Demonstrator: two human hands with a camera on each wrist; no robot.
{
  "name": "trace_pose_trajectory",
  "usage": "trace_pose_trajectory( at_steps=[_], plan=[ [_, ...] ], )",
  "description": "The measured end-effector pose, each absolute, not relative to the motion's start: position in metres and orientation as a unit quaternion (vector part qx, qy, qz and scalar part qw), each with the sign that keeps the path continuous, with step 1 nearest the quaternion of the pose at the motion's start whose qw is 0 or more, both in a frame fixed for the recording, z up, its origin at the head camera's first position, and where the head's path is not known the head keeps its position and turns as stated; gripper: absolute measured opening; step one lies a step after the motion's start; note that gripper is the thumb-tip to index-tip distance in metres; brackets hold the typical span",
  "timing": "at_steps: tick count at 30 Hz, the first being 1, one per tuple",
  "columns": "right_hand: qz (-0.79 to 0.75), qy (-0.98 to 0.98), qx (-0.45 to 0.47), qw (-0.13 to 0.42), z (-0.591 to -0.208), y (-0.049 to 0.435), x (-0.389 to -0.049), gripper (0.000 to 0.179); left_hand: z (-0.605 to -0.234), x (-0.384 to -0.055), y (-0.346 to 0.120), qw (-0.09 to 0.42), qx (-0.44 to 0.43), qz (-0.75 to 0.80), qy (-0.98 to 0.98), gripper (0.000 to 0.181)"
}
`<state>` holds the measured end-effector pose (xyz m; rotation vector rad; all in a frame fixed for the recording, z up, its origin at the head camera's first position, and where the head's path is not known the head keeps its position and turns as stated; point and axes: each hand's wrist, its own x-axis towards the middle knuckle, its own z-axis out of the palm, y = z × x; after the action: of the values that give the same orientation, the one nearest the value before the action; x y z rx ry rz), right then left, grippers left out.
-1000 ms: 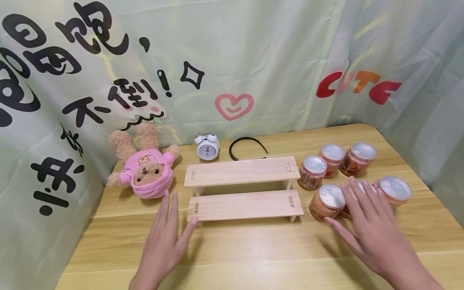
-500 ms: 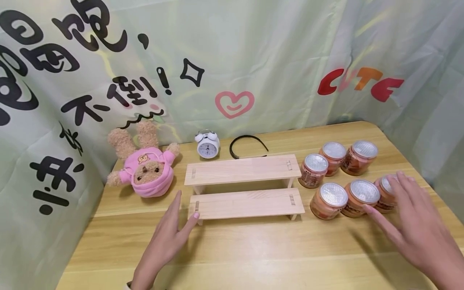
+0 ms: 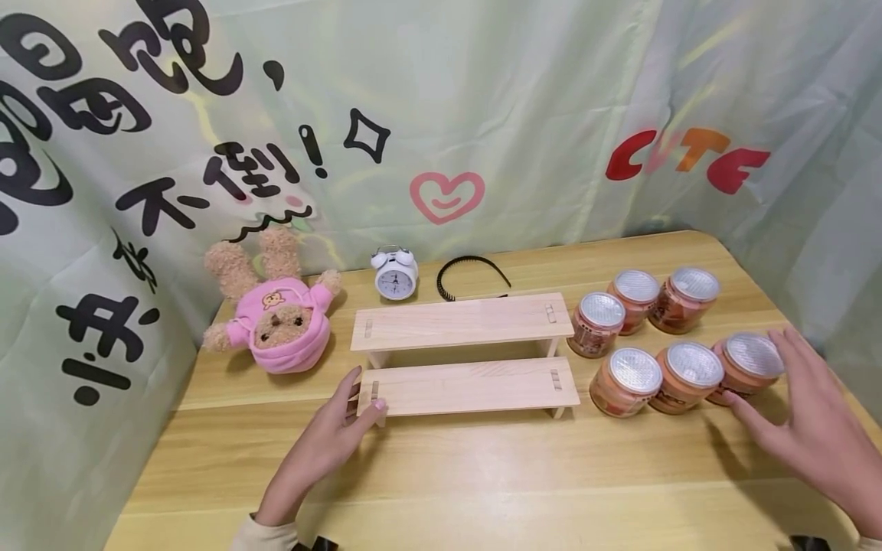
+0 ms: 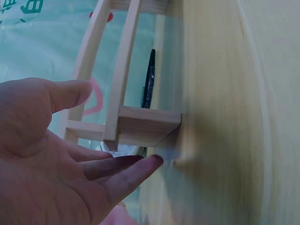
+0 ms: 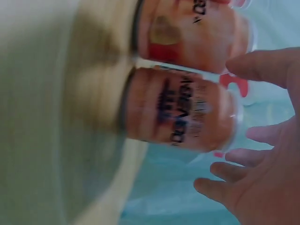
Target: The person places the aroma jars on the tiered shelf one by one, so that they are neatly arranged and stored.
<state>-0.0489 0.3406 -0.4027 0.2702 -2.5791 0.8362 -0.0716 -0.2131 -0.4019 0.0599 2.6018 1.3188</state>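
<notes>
A two-step wooden rack stands mid-table, with a lower board (image 3: pixel 468 389) in front of a higher board (image 3: pixel 460 321). By the lower board's left end is my left hand (image 3: pixel 324 440), its thumb near the front corner; the left wrist view shows the fingers loosely spread beside the wooden leg (image 4: pixel 149 125). Several glass jars with silvery lids and orange-red contents stand at right in two rows. My right hand (image 3: pixel 806 428) hovers around the front row's rightmost jar (image 3: pixel 744 367), fingers spread. In the right wrist view a gap shows between most fingers and the printed jar (image 5: pixel 180 110).
A plush toy in a pink hoodie (image 3: pixel 285 329) lies left of the rack. Behind the rack are a white alarm clock (image 3: pixel 395 274) and a black toothed headband (image 3: pixel 446 279). A printed cloth (image 3: pixel 537 138) hangs along the table's back edge.
My right hand has moved right, from above the front jars to the rightmost one. My left hand has come closer to the lower board's left end. Rack and jars stay put.
</notes>
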Motion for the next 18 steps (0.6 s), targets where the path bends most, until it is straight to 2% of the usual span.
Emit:
trace_pose_trajectory(
  at_steps=[6,10,12,18],
  plan=[
    [0.330,-0.921,0.061,0.196,-0.415,0.350,-0.064,0.090,-0.406,-0.078,-0.213,0.122,0.000,0.462,0.878,0.088],
    [0.352,-0.924,0.039,0.143,-0.427,0.355,-0.068,0.106,-0.409,-0.080,-0.212,0.124,-0.006,0.481,0.868,0.083],
    [0.363,-0.923,0.036,0.124,-0.433,0.358,-0.068,0.108,-0.411,-0.081,-0.212,0.123,-0.005,0.483,0.867,0.081],
    [0.416,-0.890,0.108,0.152,-0.434,0.363,-0.077,0.067,-0.409,-0.083,-0.209,0.120,-0.002,0.463,0.878,0.080]
  ],
)
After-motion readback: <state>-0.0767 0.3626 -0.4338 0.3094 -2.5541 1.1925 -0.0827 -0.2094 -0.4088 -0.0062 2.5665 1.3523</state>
